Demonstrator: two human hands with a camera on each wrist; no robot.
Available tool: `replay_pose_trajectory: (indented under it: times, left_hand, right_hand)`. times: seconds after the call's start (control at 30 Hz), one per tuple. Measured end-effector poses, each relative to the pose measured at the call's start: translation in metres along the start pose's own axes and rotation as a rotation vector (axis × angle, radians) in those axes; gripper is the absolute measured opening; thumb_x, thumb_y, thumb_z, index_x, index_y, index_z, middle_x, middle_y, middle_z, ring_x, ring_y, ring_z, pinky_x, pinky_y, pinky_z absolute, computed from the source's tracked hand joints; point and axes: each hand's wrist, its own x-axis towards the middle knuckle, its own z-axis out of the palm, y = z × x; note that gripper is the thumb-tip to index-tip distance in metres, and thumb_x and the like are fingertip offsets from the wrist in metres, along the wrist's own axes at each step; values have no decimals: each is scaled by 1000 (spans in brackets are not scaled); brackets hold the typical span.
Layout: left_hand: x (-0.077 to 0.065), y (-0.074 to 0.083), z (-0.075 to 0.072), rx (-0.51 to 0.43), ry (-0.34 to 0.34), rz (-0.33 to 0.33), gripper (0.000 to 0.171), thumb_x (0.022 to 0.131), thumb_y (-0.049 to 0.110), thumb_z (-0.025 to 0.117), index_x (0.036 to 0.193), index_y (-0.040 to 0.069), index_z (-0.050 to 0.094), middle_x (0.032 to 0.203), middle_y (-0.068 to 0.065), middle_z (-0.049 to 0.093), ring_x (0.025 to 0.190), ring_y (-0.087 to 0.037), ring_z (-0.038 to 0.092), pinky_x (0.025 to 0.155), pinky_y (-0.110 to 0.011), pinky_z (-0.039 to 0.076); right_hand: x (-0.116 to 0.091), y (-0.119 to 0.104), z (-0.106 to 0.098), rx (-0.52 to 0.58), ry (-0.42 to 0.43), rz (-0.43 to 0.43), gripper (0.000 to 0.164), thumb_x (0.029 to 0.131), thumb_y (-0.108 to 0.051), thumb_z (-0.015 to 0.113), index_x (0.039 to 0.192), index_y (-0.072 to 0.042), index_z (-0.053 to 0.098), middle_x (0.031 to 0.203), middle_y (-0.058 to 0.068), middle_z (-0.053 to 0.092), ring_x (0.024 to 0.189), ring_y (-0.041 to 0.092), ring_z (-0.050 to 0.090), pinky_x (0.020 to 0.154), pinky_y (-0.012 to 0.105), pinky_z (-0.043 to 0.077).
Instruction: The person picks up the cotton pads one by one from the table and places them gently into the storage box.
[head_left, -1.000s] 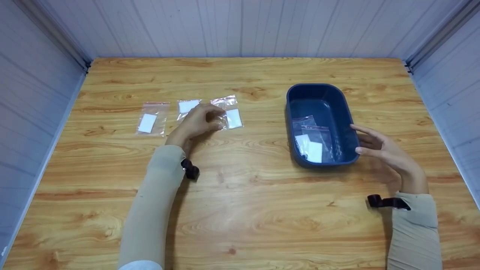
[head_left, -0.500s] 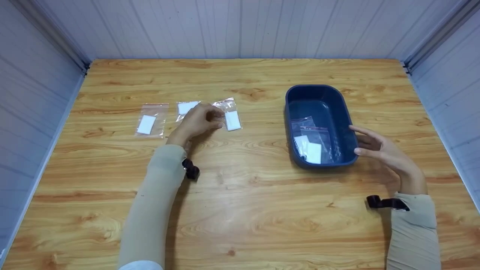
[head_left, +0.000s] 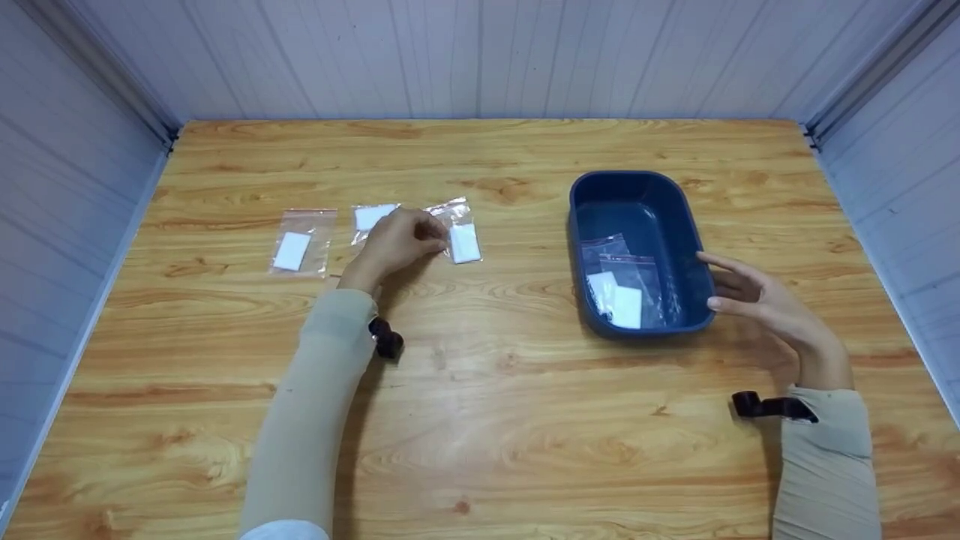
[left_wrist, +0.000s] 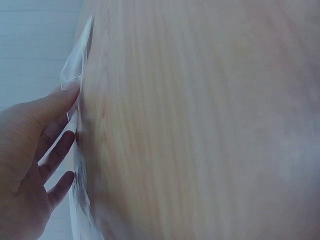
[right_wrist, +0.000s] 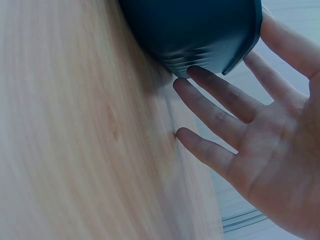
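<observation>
My left hand pinches the left edge of a small clear zip bag with a white rectangular piece inside. In the left wrist view, the thumb presses on the crinkled plastic bag. A second zip bag lies partly hidden behind this hand, and a third bag lies flat further left. My right hand touches the right outer side of a dark blue bin with fingers spread, as the right wrist view shows. Inside the bin lie two overlapping zip bags with white pieces.
Beneath everything is a wood-grain table. Pale panel walls stand along its back and both sides. A dark wrist camera sits at the left cuff, another camera at the right.
The left thumb and fingers have drawn closer together at the bag's left edge. The right hand and the bin stay where they were.
</observation>
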Motion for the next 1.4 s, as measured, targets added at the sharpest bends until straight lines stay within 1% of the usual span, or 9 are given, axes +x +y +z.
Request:
replay_pose_trajectory:
  times: [0.1, 0.23, 0.33, 0.6, 0.73, 0.87, 1.1, 1.4]
  left_hand:
    - [0, 2, 0, 7, -1, -22, 15, 91, 20, 75, 103, 12, 74, 102, -3, 71, 98, -18, 63, 94, -36, 45]
    - [-1, 3, -2, 13, 3, -30, 13, 92, 21, 74, 101, 12, 74, 102, -2, 71, 99, -18, 63, 94, -36, 45]
    - [-2, 3, -2, 18, 11, -28, 12, 92, 21, 73, 100, 12, 75, 102, -2, 71, 98, -18, 63, 92, -36, 46]
    - [-2, 3, -2, 50, 30, 6, 11, 92, 21, 73, 98, 12, 75, 98, -2, 72, 93, -19, 63, 87, -37, 46]
    - [-2, 3, -1, 55, 43, 8, 10, 93, 21, 72, 98, 12, 75, 96, -1, 72, 90, -18, 62, 85, -36, 46]
    - [-1, 2, -1, 54, 52, 4, 11, 93, 21, 72, 98, 12, 75, 96, -2, 72, 89, -18, 62, 84, -36, 46]
    - [-3, 3, -2, 53, 73, -6, 11, 93, 21, 72, 99, 12, 76, 94, -2, 71, 89, -19, 62, 84, -37, 46]
    - [-8, 1, -3, 36, 95, 5, 13, 94, 24, 71, 101, 14, 76, 96, -2, 71, 93, -19, 63, 87, -38, 46]
  right_hand:
    - [0, 0, 0, -1, -2, -5, 62, 98, -1, 58, 154, -9, 33, 149, 8, 44, 124, 5, 50, 93, 19, 47]
    - [1, 1, 0, 12, -4, -2, 62, 98, -1, 58, 154, -10, 33, 147, 3, 46, 124, 6, 50, 92, 20, 48]
    - [1, 1, 1, 27, -10, 1, 62, 99, 0, 57, 155, -10, 33, 145, -1, 46, 124, 7, 50, 92, 20, 48]
    - [2, 1, 0, 39, -21, 0, 62, 99, 0, 56, 155, -10, 32, 145, -1, 45, 125, 7, 49, 93, 20, 48]
    - [3, 1, 0, 38, -22, 2, 62, 99, 0, 56, 155, -10, 31, 144, -2, 46, 124, 7, 49, 93, 20, 47]
    - [3, 0, 0, 26, -16, 10, 62, 99, -2, 57, 155, -11, 32, 145, 1, 45, 124, 6, 49, 93, 20, 48]
    - [2, -1, -1, -5, -6, 21, 62, 100, -4, 57, 155, -12, 32, 151, 16, 40, 124, 4, 48, 93, 19, 47]
    - [2, -2, 0, -29, 0, 19, 63, 99, -6, 59, 155, -14, 32, 154, 15, 37, 125, 3, 47, 93, 18, 46]
